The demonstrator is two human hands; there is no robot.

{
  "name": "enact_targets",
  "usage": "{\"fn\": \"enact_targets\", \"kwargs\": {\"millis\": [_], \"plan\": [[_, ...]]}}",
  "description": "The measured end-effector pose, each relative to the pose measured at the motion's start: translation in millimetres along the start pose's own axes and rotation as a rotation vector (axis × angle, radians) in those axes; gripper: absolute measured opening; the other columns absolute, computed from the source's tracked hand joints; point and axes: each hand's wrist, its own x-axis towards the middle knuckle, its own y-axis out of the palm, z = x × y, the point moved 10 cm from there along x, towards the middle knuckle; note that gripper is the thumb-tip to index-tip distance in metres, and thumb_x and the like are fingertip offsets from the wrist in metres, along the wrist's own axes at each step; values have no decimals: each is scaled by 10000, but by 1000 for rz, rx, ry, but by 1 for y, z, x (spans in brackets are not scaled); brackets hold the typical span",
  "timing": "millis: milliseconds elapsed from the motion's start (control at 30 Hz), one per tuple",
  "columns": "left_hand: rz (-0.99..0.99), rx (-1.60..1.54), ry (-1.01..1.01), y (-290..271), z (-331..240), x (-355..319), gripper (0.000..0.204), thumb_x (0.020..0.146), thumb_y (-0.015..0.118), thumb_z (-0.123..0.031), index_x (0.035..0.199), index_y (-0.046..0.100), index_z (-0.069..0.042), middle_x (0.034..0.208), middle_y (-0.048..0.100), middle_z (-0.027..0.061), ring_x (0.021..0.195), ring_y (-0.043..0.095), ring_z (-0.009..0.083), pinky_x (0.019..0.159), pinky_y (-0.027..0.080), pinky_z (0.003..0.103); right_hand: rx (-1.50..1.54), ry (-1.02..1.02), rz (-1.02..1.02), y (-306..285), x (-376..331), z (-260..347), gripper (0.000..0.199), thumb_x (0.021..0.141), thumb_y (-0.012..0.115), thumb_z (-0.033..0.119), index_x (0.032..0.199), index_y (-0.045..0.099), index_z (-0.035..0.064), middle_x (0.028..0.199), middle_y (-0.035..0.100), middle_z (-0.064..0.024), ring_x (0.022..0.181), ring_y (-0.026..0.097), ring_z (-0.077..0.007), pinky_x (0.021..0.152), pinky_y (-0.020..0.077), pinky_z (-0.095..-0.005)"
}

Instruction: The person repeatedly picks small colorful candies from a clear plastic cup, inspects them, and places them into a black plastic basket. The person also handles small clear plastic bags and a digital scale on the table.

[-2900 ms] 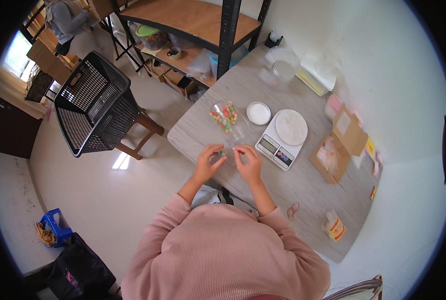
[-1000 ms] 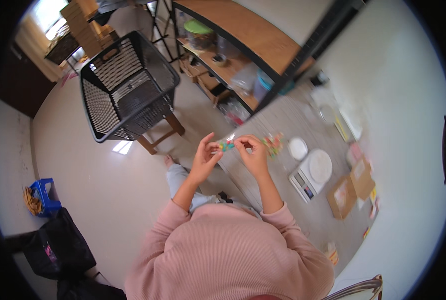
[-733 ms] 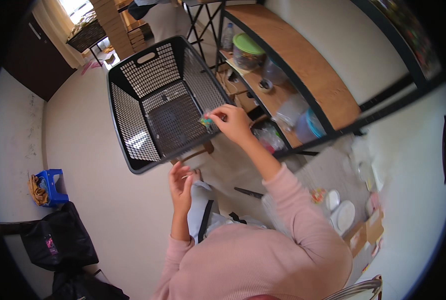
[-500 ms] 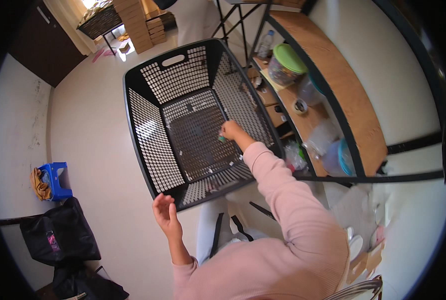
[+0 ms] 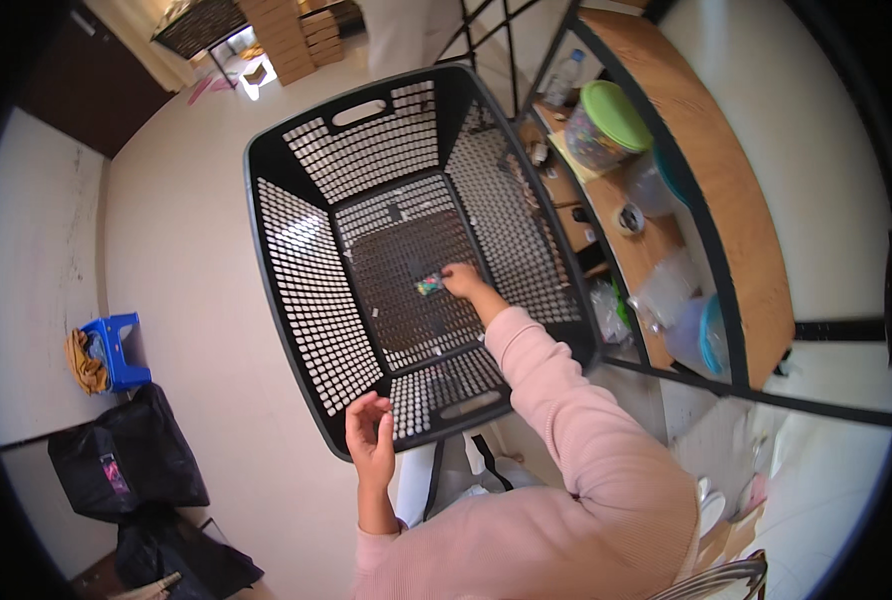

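Observation:
A large black plastic laundry basket (image 5: pixel 301 420) with perforated walls stands before me, its mouth facing up. My right hand (image 5: pixel 458 279) reaches down inside it, fingers pinched on a small multicoloured packet (image 5: pixel 430 284), green, yellow and red. The packet is too small and blurred to tell more. A few tiny white bits show against the basket's bottom. At the near left corner of the rim, my left hand (image 5: pixel 369 432) is raised with loosely curved fingers and the thumb apart, nothing in it. Whether it touches the rim I cannot tell.
On the right, a black-framed wooden shelf (image 5: pixel 681 130) holds a green-lidded tub (image 5: pixel 608 122), a tape roll (image 5: pixel 628 218), a clear bottle (image 5: pixel 566 78) and plastic bags. To the left are a blue stool (image 5: pixel 123 352) and a black bag (image 5: pixel 131 455). Stacked boxes (image 5: pixel 278 40) stand behind.
My right hand has lowered a little within the basket, and the packet shows more plainly in its fingers. My left hand has shifted right along the near rim. The whole view has shifted slightly.

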Motion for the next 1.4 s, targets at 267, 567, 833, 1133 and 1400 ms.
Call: {"fn": "enact_targets", "kwargs": {"millis": [267,567,833,1133,1400], "plan": [[326,-119,183,117,-57,-81,279,848,525,11,1122,475,-9,955,539,55,905,517,131,834,403,266,536,-638,-650,-272,-338,74,225,791,613,74,1013,634,50,778,617,-109,692,607,-164,631,472,-284],[977,-121,107,265,-40,-315,303,842,547,-3,1135,472,-6,982,547,65,921,521,140,794,426,275,391,54,-1357,-277,-768,-194,260,836,457,4,1019,635,57,741,542,-86,657,538,-178,631,438,-291],[1151,9,135,313,-29,-421,321,819,568,-3,1129,487,-16,1008,550,75,936,523,147,774,420,271,6,411,-1208,-194,-840,-369,229,691,617,13,903,662,87,953,552,-73,902,528,-261,777,421,-378],[1108,165,243,330,-36,-449,322,825,575,-34,1137,492,-31,1024,564,77,945,528,144,762,423,269,-184,251,-1080,-187,-792,-387,116,624,702,82,725,673,132,849,542,-10,899,491,-201,809,346,-353],[1122,194,222,344,-29,-460,321,823,579,-28,1133,497,-32,1025,566,73,935,529,139,759,422,264,-166,322,-1043,-220,-778,-424,88,670,668,102,746,672,147,838,551,-26,897,491,-211,781,341,-375]]}}
